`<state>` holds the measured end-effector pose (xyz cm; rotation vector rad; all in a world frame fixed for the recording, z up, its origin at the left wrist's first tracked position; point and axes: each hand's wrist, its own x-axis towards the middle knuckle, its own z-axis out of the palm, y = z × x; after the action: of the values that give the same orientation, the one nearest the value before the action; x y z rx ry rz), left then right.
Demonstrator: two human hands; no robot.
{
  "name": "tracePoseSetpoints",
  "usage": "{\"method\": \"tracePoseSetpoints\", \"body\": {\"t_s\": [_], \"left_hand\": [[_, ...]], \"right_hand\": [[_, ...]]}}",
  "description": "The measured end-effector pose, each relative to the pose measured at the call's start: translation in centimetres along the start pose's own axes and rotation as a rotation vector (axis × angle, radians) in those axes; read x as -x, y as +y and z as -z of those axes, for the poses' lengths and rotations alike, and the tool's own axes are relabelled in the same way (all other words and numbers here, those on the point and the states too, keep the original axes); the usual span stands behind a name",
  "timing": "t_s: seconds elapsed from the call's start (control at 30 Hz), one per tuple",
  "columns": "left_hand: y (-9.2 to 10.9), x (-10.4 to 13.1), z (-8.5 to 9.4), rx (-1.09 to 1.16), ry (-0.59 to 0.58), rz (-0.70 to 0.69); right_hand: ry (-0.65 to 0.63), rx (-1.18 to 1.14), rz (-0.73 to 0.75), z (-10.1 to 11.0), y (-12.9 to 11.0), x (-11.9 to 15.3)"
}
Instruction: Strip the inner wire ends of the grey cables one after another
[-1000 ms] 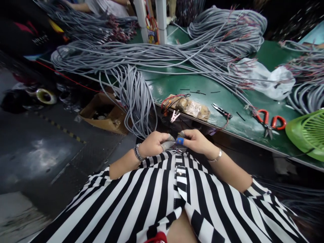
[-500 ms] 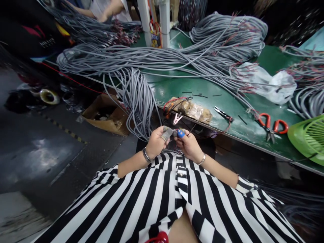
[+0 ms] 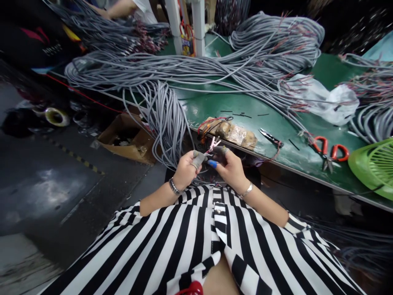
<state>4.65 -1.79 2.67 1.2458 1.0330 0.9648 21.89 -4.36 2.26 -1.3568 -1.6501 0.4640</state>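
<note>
My left hand (image 3: 189, 169) is closed in a pinch, grey coverings on its thumb and finger, on the end of a grey cable with thin wires. Close beside it on the right is my right hand (image 3: 231, 169), with a blue covering on one fingertip and grey on others. Its fingers are bent around the wire ends, and what lies between them is too small to make out. Just above the fingertips, a pink clip (image 3: 214, 143) stands at the table edge before a wrapped wooden block (image 3: 236, 133).
Grey cable bundles (image 3: 184, 71) cross the green table (image 3: 208, 104) and hang over its edge. Pliers (image 3: 270, 137), red-handled scissors (image 3: 330, 153) and a green basket (image 3: 373, 168) lie to the right. A cardboard box (image 3: 127, 143) is lower left. A person's arm (image 3: 121, 8) shows at the top.
My right hand has turned and its fingers have spread higher, toward the pink clip, with the blue fingertip now lower. My left hand has shifted slightly left. The whole view has shifted a little.
</note>
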Motion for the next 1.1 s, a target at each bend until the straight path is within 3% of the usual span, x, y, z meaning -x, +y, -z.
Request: {"method": "tracePoseSetpoints", "body": {"t_s": [0.17, 0.27, 0.37, 0.43, 0.5, 0.57, 0.67, 0.77, 0.87, 1.03, 1.1], "left_hand": [[-0.5, 0.0, -0.1, -0.212, -0.028, -0.141], [-0.2, -0.3, 0.4, -0.520, -0.085, -0.263], [0.4, -0.5, 1.3, -0.762, -0.273, -0.373], [0.8, -0.4, 1.9, -0.696, -0.412, -0.405], [0.8, -0.3, 2.1, -0.488, -0.447, -0.346], [0.5, -0.2, 2.1, -0.237, -0.354, -0.199], [-0.2, -0.3, 1.7, -0.001, -0.190, -0.034], [-0.8, -0.2, 1.3, -0.021, -0.135, -0.048], [-1.2, -0.1, 1.5, -0.085, -0.123, -0.013], [-1.2, 0.2, 2.3, -0.145, -0.337, 0.162], [-1.1, 0.2, 2.3, -0.150, -0.334, 0.155]], "right_hand": [[-0.051, 0.315, 0.214, -0.1, -0.9, 0.8], [-0.129, 0.427, 0.343, 0.7, -1.5, 0.7], [-0.155, 0.311, 0.227, 1.5, -1.1, -0.2], [-0.207, 0.053, 0.046, 1.6, -0.2, -1.0], [-0.282, -0.258, -0.118, 1.4, 0.7, -1.2], [-0.322, -0.469, -0.209, 0.9, 1.2, -0.9], [-0.306, -0.478, -0.164, 0.4, 0.7, 0.2], [-0.250, -0.342, -0.015, 0.7, -0.3, 1.1], [-0.182, -0.289, 0.011, 1.3, -0.6, 1.3], [-0.127, -0.241, -0.032, 1.6, -0.2, 1.2], [-0.124, -0.187, -0.010, 1.5, -0.3, 1.4]]}}
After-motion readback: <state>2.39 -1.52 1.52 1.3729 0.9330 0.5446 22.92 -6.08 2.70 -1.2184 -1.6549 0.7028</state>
